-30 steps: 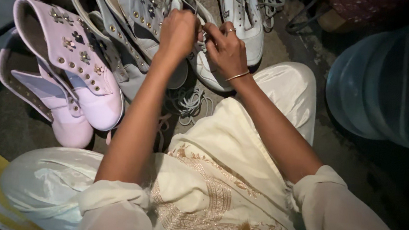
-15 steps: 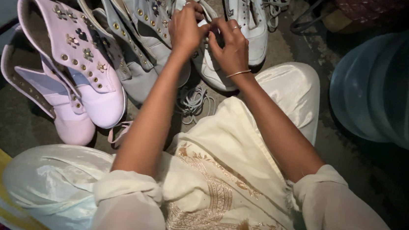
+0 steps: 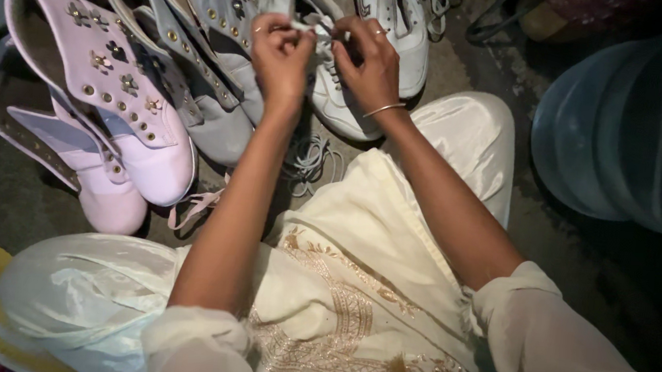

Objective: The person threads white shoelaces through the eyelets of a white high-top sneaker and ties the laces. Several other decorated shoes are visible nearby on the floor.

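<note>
Pinching a white lace (image 3: 313,26) between both sets of fingers, I work over a white shoe (image 3: 338,103) on the floor past my knee. My left hand (image 3: 281,55) and right hand (image 3: 367,63) are both clenched on the lace, close together above the shoe's eyelets. Pink boots (image 3: 132,133) lie to the left, loose laces (image 3: 311,160) beneath my wrists, a blue water jug (image 3: 631,132) right.

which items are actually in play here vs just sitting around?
In play:
left hand
right hand
white shoe
its lace, pinched by both hands

Lying about:
pink boots
grey boots
second white shoe
loose laces
blue water jug
</note>
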